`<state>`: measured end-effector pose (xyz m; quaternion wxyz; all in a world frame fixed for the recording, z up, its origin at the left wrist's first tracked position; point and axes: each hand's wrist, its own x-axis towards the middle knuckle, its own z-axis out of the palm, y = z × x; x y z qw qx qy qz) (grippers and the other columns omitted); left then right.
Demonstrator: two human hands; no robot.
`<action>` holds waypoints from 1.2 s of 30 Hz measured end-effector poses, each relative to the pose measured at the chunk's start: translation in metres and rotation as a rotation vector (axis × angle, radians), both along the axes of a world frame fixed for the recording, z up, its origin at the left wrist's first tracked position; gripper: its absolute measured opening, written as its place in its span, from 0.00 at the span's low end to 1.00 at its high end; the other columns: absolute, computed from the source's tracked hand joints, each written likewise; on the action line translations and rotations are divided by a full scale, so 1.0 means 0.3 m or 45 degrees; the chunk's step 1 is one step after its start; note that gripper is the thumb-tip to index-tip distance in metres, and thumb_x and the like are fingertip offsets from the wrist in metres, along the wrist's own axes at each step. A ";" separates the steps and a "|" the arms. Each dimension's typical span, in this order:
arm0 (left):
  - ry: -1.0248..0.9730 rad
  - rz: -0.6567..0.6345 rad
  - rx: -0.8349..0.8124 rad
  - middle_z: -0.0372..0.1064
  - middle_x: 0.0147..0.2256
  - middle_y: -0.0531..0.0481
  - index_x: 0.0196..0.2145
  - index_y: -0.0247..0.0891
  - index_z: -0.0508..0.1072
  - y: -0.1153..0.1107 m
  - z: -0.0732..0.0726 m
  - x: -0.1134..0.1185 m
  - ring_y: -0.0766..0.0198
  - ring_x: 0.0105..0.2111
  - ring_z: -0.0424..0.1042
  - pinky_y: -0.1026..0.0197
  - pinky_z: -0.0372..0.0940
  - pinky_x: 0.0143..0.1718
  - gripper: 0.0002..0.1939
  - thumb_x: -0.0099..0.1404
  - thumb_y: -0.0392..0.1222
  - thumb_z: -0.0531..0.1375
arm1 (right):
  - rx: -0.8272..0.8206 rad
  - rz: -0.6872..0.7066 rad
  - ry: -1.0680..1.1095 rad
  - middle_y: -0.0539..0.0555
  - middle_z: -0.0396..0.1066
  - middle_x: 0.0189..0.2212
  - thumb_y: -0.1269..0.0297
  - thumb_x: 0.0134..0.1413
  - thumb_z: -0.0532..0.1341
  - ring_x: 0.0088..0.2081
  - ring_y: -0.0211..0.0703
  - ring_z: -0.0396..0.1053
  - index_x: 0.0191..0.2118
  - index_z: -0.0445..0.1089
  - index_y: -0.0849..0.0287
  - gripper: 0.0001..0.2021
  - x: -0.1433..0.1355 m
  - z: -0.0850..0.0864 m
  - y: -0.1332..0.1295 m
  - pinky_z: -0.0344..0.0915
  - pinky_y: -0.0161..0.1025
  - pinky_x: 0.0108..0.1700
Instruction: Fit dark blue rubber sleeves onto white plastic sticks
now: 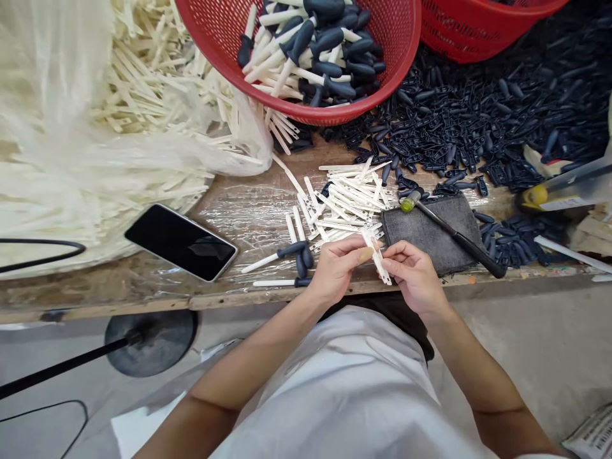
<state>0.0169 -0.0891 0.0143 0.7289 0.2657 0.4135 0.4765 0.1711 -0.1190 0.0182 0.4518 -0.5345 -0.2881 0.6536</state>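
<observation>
Between my two hands, just above the table's front edge, are white plastic strips [377, 257] with small holes near their ends. My left hand [340, 264] pinches their upper part between thumb and fingers. At the lower end, my right hand [415, 273] has its fingertips closed on the same strips. Behind them lies a loose pile of similar white strips [349, 197]. A small hammer [454, 236] with a yellow-green head rests on a dark grey cloth pad [425, 229], right of my hands. White pieces with dark blue handles [292, 250] lie on the left.
A red basket [306, 115] of handled pieces stands at the back, with another red basket [478, 38] beside it. Dark blue handle parts [449, 121] cover the right side. A phone [180, 242] lies left, near plastic sheeting [157, 153] over white strips.
</observation>
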 end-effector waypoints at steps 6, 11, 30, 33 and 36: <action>0.124 0.008 -0.014 0.75 0.27 0.51 0.27 0.35 0.82 -0.004 0.006 0.012 0.68 0.27 0.69 0.64 0.65 0.32 0.07 0.49 0.41 0.72 | 0.297 -0.087 -0.286 0.48 0.76 0.31 0.64 0.46 0.72 0.33 0.37 0.71 0.36 0.75 0.54 0.10 0.007 0.015 0.001 0.70 0.35 0.37; 0.177 -0.039 0.018 0.75 0.26 0.51 0.29 0.35 0.83 -0.010 0.006 0.014 0.68 0.27 0.68 0.65 0.65 0.32 0.09 0.50 0.42 0.71 | 0.422 0.052 -0.319 0.49 0.76 0.35 0.67 0.53 0.68 0.36 0.38 0.73 0.42 0.78 0.51 0.10 0.009 0.021 -0.001 0.71 0.35 0.39; 0.661 -0.164 0.496 0.72 0.26 0.50 0.29 0.35 0.78 -0.012 0.013 -0.037 0.66 0.28 0.68 0.64 0.63 0.32 0.13 0.66 0.46 0.62 | 1.088 0.256 -1.152 0.57 0.76 0.41 0.77 0.62 0.56 0.43 0.42 0.74 0.54 0.73 0.55 0.19 0.030 0.025 -0.036 0.71 0.41 0.46; 0.797 -0.218 0.804 0.75 0.33 0.48 0.39 0.37 0.79 -0.005 0.003 -0.059 0.65 0.33 0.72 0.64 0.64 0.36 0.09 0.68 0.43 0.60 | 1.091 0.287 -1.161 0.57 0.76 0.41 0.77 0.63 0.55 0.43 0.43 0.73 0.53 0.74 0.54 0.18 0.044 0.029 -0.041 0.71 0.41 0.45; 0.878 -0.274 1.027 0.73 0.29 0.49 0.37 0.36 0.79 -0.002 -0.001 -0.079 0.67 0.29 0.70 0.65 0.62 0.33 0.10 0.70 0.41 0.58 | 1.065 0.322 -1.147 0.56 0.76 0.41 0.75 0.64 0.55 0.42 0.42 0.73 0.51 0.74 0.53 0.17 0.062 0.042 -0.041 0.70 0.40 0.44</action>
